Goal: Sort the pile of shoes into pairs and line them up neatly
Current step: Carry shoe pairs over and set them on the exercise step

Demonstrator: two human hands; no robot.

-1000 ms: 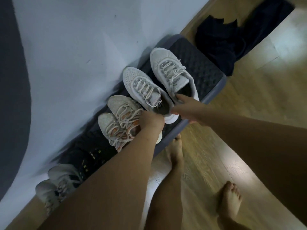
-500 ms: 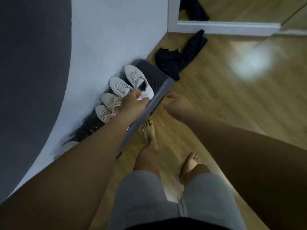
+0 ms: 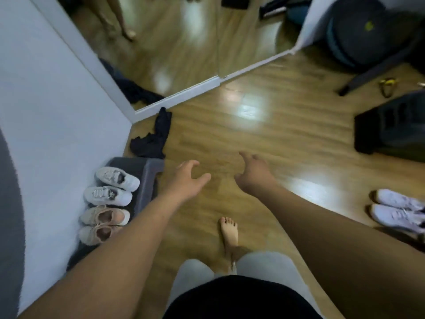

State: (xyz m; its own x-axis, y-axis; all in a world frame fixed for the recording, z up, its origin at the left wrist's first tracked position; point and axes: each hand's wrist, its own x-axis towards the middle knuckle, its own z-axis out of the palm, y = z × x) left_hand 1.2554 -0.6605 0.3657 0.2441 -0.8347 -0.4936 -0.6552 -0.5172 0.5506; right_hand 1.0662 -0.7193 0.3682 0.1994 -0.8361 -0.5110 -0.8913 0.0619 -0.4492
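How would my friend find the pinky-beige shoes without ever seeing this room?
Find the white wall on the left; a dark mat lies along it with shoes in a row. The pinky-beige shoes are the two nearest the person's left arm, peach inside, unlike the white pair beside them.

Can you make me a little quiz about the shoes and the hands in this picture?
1. True or false: the left hand is holding a shoe.
2. What lies on the floor just past the grey mat? A) a dark cloth B) a yellow box C) a book
3. How many white shoes lie on the floor at the far right?
Key: 1 false; 2 A; 3 two.
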